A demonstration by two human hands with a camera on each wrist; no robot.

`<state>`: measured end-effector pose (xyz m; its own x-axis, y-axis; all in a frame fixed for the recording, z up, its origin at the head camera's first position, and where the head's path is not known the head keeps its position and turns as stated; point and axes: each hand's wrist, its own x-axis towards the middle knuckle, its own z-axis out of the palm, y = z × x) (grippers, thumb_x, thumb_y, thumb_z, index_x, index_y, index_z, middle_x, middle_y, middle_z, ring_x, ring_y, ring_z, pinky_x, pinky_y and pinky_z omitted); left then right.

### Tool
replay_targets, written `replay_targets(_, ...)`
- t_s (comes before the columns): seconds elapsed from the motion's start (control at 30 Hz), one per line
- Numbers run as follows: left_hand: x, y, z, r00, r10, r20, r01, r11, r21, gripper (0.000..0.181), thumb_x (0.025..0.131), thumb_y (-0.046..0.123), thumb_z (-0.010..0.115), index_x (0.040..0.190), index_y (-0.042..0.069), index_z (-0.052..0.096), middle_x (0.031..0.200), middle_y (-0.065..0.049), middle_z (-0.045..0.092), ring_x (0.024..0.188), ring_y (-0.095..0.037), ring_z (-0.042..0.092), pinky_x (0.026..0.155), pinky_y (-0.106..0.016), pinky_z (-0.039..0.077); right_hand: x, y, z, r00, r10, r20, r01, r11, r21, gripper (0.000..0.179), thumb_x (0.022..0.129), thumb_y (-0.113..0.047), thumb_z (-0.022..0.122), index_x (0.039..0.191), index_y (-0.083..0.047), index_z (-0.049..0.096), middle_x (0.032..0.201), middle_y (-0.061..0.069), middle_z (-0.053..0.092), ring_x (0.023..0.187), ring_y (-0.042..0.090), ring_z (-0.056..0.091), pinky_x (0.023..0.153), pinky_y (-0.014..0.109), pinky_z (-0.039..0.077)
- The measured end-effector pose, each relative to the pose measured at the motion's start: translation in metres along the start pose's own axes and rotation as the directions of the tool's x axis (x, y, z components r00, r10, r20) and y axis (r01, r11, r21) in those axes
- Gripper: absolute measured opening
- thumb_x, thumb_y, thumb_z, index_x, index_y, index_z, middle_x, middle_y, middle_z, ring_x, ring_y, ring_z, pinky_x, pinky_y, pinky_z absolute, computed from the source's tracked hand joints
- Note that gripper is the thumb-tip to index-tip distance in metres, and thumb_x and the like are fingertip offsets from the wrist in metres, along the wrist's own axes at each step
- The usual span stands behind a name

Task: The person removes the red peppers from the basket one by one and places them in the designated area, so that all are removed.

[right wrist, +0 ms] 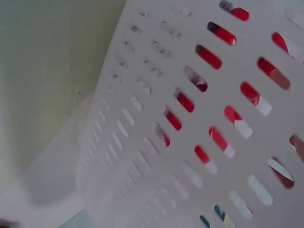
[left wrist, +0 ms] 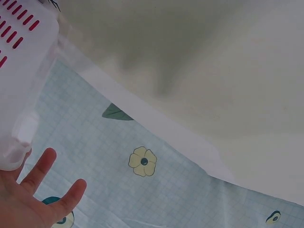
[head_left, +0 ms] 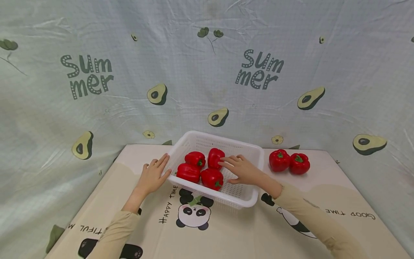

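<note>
Your left hand [head_left: 152,177] lay spread against the white, box-shaped plastic basket [head_left: 226,199], and your right hand [head_left: 243,170], wide and loose, was by the round, shiny red pepper [head_left: 215,158] at the back right of the four inside, which could roll (it looked slippery) if bumped.

The left forearm [head_left: 114,232] was stretched from the near left toward the far side, sleeved in beige to short of the wrist [head_left: 133,201]. The left hand [head_left: 152,178] was held with fingers [head_left: 161,160] extended and thumb [head_left: 166,175] spread apart. The right forearm [head_left: 313,219], likewise sleeved, was angled from near right toward far left; the right hand [head_left: 243,171] was pointed leftward, fingers [head_left: 229,159] slightly bent, thumb [head_left: 234,181] set apart on the near side.
</note>
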<state>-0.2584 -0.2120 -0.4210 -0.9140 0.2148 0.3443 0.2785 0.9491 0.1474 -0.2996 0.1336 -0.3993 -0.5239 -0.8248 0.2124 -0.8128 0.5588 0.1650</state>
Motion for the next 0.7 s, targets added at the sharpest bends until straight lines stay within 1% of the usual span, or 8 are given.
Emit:
replay_targets(0.2,0.002,-0.002,0.001,1.000,0.015,-0.011,-0.014,1.000,0.012,0.055,0.089,0.036,0.043,0.136,0.008,0.036,0.141,-0.008,0.038,0.110,-0.030,0.044,0.084,-0.053,0.034,0.006,-0.006,0.000,0.997,-0.053,0.059,0.056,0.998,-0.039,0.074,0.068,-0.038,0.074,0.132,-0.017,0.042,0.136,0.005,0.045,0.119,0.023,0.044,0.094,0.043,0.038)
replay_targets(0.4,0.001,-0.002,-0.001,1.000,0.014,-0.013,-0.014,1.000,0.008,0.055,0.089,0.036,0.043,0.136,0.007,0.037,0.141,-0.009,0.038,0.109,-0.031,0.044,0.084,-0.053,0.034,0.005,-0.008,-0.004,0.991,-0.076,0.108,0.084,0.994,-0.073,0.075,0.068,-0.039,0.073,0.133,-0.019,0.042,0.135,0.003,0.046,0.118,0.022,0.045,0.094,0.042,0.038)
replay_targets(0.57,0.000,-0.002,0.000,1.000,0.007,-0.009,-0.007,1.000,0.007,0.056,0.089,0.037,0.043,0.136,0.008,0.037,0.141,-0.009,0.038,0.111,-0.031,0.043,0.085,-0.053,0.034,0.004,-0.008,-0.014,0.989,-0.092,0.112,0.103,0.990,-0.094,0.075,0.067,-0.039,0.074,0.132,-0.019,0.042,0.134,0.002,0.047,0.117,0.021,0.045,0.094,0.043,0.038)
replay_targets(0.7,0.000,-0.003,0.003,1.000,0.008,-0.009,-0.008,1.000,0.013,0.056,0.089,0.037,0.043,0.136,0.008,0.036,0.141,-0.009,0.038,0.110,-0.030,0.044,0.085,-0.053,0.034,0.007,-0.005,-0.026,0.991,-0.087,0.104,0.099,0.988,-0.119,0.074,0.068,-0.040,0.073,0.132,-0.019,0.042,0.133,0.003,0.048,0.117,0.021,0.045,0.095,0.044,0.038)
